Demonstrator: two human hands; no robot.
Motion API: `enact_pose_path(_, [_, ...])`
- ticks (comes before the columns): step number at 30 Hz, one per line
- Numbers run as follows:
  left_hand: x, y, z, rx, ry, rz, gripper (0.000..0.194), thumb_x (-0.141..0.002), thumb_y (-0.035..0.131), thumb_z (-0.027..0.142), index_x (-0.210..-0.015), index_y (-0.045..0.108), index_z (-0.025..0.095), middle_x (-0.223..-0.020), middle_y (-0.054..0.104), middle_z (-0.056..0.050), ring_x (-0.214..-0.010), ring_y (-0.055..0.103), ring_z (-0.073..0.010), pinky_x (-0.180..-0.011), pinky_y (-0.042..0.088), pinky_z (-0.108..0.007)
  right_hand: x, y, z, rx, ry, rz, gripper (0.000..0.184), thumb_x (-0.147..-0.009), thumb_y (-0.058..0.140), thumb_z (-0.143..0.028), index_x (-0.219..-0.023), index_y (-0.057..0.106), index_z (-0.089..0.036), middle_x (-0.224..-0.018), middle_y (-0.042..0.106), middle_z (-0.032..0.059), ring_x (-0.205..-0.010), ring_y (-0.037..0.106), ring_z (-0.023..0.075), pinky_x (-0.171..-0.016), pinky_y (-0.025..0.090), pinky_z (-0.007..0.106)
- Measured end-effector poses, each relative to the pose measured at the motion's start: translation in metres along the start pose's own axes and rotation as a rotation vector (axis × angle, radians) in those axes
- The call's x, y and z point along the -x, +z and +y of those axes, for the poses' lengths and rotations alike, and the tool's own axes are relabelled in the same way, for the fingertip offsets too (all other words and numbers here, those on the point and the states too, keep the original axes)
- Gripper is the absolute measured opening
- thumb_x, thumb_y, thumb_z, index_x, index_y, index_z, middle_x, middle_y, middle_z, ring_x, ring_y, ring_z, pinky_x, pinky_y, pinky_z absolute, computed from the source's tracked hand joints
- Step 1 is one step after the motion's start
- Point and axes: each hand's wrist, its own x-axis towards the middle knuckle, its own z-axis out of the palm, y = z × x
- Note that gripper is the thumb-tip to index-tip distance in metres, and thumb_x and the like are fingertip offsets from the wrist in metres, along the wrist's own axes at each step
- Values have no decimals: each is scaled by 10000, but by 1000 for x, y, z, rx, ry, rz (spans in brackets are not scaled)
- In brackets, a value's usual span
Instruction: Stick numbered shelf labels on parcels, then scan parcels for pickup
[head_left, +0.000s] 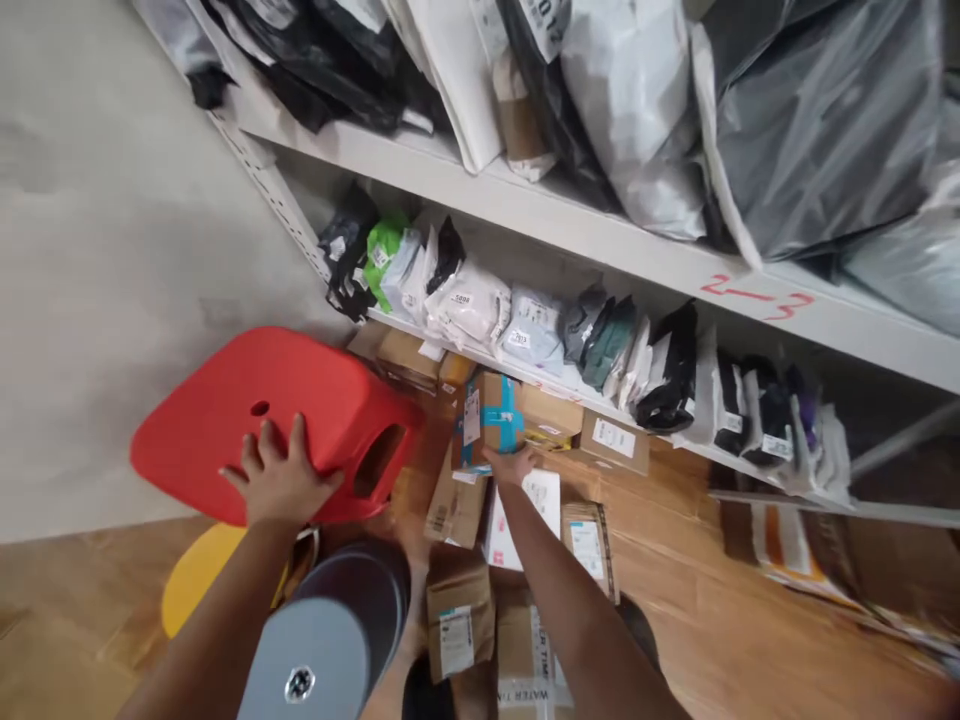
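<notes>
My left hand lies with fingers spread on the flat surface of a tilted red plastic stool, beside a small hole. The stool leans by the wall and has an oval cut-out in its side. My right hand grips the near edge of a cardboard box with bright blue tape and a white label. Part of the fingers is hidden against the box. Just below that hand is a white parcel, with a brown carton to its left.
Labelled bagged parcels line the lower shelf; larger ones fill the shelf above. More cartons sit under the shelf. A grey cylinder and a yellow round object stand left of my legs. Several parcels lie near my feet.
</notes>
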Motion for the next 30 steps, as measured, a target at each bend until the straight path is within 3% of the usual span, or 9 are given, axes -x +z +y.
enact_pose_path(5, [-6,2,-11,-56,122,59,997,-687,562,629,-1504,270,137,-1494,198,-256,-1281,291,-504,-1052,210,-632,16,23,-4,-9,48,92,1232,-374,847,-443,-1411,308,-53,-1296,439,261,-1184,433,429,-1018,344,522])
enact_pose_path(10, [-14,8,-18,-68,138,71,988,-682,559,631,-1491,309,121,-1479,219,-250,-1240,321,-502,-1051,203,-639,17,28,1,8,94,148,1204,-384,829,-510,-1386,347,-47,-1254,467,266,-1147,466,436,-1000,359,542])
enact_pose_path(14, [-15,6,-15,-70,147,84,980,-683,571,610,-1482,325,100,-1479,230,-255,-1238,321,-510,-1044,223,-641,14,36,-12,15,107,219,1188,-423,801,-523,-1394,309,-48,-1261,469,274,-1191,432,455,-1021,324,570])
enact_pose_path(18, [-15,1,-6,-39,134,113,922,-723,563,555,-1494,301,122,-1506,226,-238,-1277,297,-487,-1043,221,-647,10,58,-35,-18,173,252,1140,-466,790,-518,-1424,289,-156,-1306,450,270,-1225,391,483,-1013,316,590])
enact_pose_path(22, [-16,1,-1,-39,128,111,921,-729,557,559,-1491,300,110,-1511,231,-237,-1269,303,-489,-1024,249,-645,12,90,-47,-126,240,185,1094,-436,810,-444,-1403,343,-238,-1291,479,249,-1244,360,492,-1015,300,606])
enact_pose_path(26, [-18,7,-2,-64,138,76,922,-740,540,564,-1496,277,106,-1517,214,-243,-1262,316,-486,-1010,270,-637,-2,121,-56,-118,235,135,929,-473,781,-458,-1300,462,-179,-1228,533,243,-1218,373,450,-1017,272,571])
enact_pose_path(30, [-19,12,-4,-63,137,58,975,-715,528,596,-1513,231,121,-1541,173,-219,-1278,300,-498,-1032,252,-641,-55,128,-78,-42,119,63,828,-592,686,-538,-1184,496,9,-1173,557,254,-1192,366,362,-1001,267,501])
